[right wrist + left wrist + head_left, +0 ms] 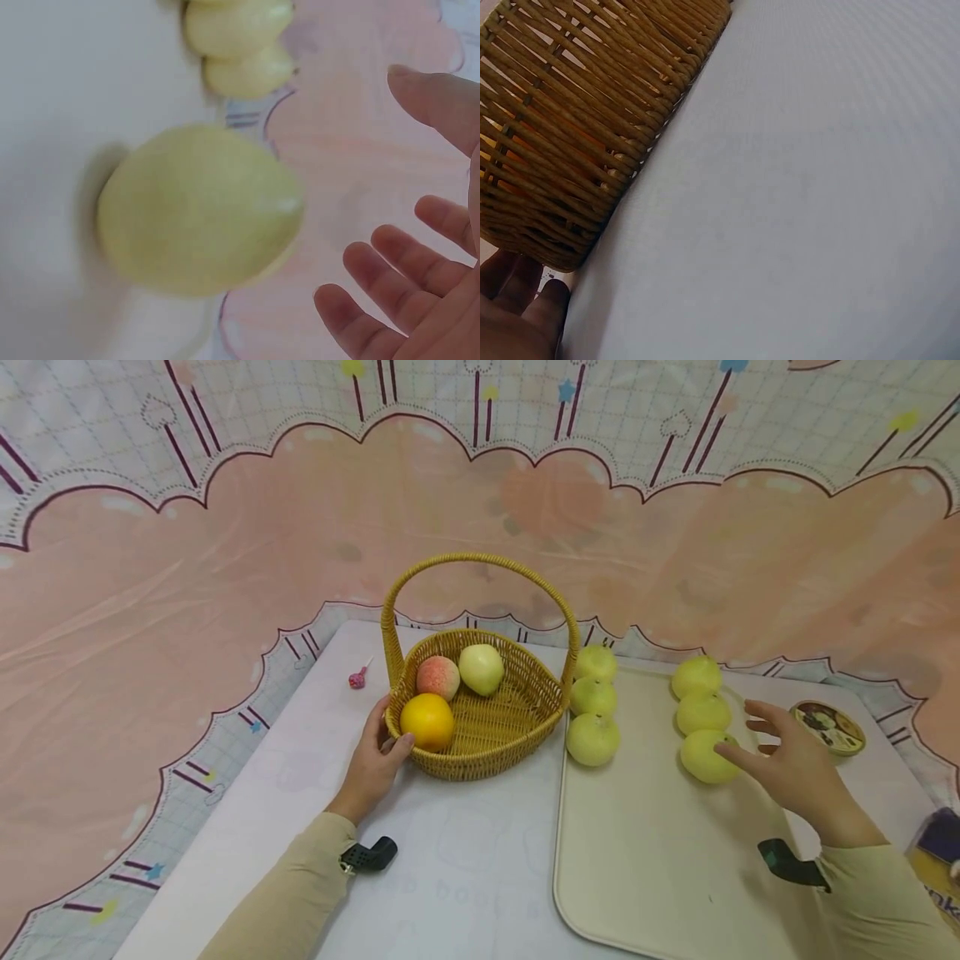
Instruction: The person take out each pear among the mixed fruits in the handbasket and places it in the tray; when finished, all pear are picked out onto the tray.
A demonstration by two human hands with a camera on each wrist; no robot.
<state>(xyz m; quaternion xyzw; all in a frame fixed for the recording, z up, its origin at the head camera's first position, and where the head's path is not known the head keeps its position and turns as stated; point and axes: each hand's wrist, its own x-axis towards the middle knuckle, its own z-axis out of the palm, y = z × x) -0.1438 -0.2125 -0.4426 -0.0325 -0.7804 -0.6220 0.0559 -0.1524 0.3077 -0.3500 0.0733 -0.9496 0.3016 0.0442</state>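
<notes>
My left hand [372, 768] holds the left side of a wicker basket [491, 768], thumb by the rim and fingers along the outer wall. Inside the basket lie an orange [427, 723], a pink-red peach [438, 677] and a pale green pear [482, 669]. In the left wrist view, fingers [517, 281] touch the basket's lower edge. My right hand [798, 764] hovers with spread fingers beside the nearest yellow-green pear [708, 757] of the tray's right column. The right wrist view shows a gap between that pear [199, 214] and the hand [427, 292].
A beige tray [637, 852] bears two columns of three yellow-green pears, the left column [593, 740] beside the basket. A round tin [828, 727] stands right of the tray. A wrapped lollipop [357, 677] lies left of the basket. A patterned cloth [480, 510] hangs behind.
</notes>
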